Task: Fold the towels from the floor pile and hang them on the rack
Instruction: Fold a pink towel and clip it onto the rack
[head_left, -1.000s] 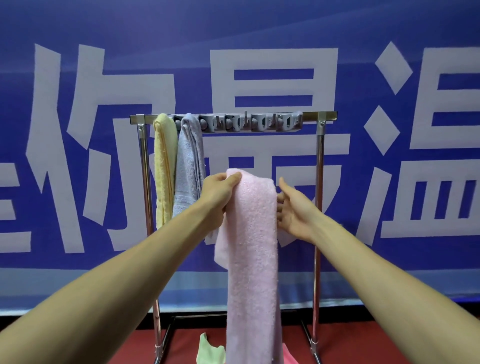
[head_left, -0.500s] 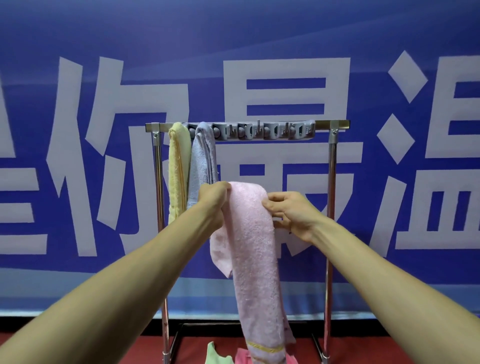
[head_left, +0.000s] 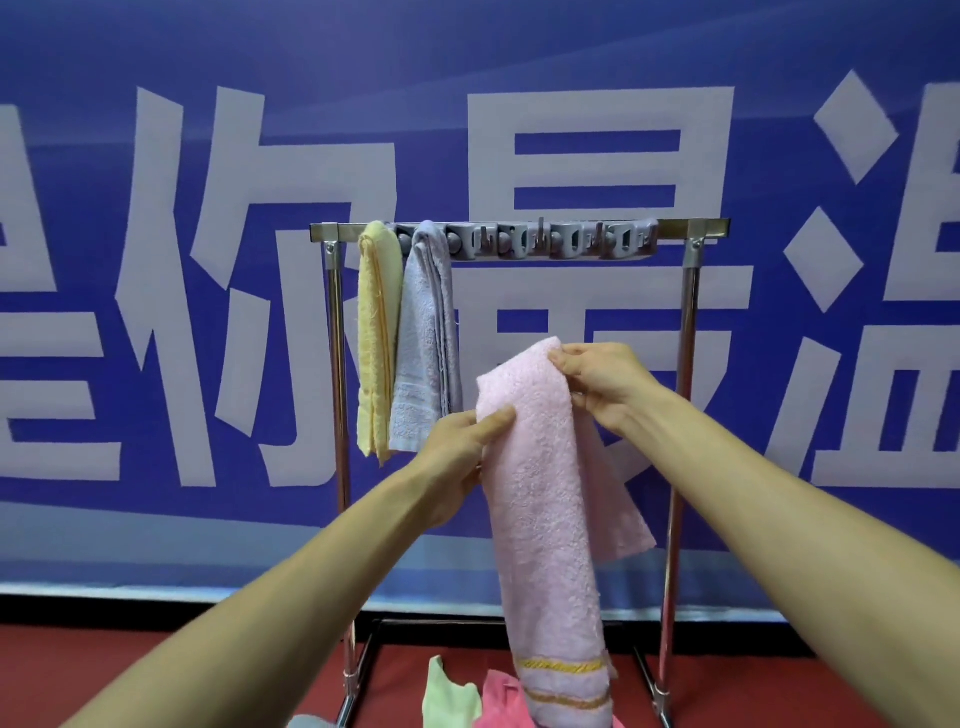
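Observation:
A long pink towel (head_left: 545, 499) with yellow stripes near its lower end hangs folded lengthwise in front of the metal rack (head_left: 691, 228). My right hand (head_left: 597, 382) pinches its top fold. My left hand (head_left: 462, 441) grips its left edge a little lower. A yellow towel (head_left: 376, 332) and a grey-lilac towel (head_left: 426, 338) hang at the left end of the rack's top bar, beside a grey strip of clips (head_left: 550, 241). On the floor below lies the pile, showing a pale green towel (head_left: 449, 699) and a darker pink towel (head_left: 501, 699).
A blue banner (head_left: 156, 312) with large white characters covers the wall behind the rack. The floor (head_left: 156, 670) is red. The rack's chrome uprights (head_left: 337, 415) stand left and right of the pink towel, with base bars on the floor.
The pink towel and both hands have dropped lower and shifted right of the hung towels. My right hand now pinches the top fold; my left hand has slid down the left edge.

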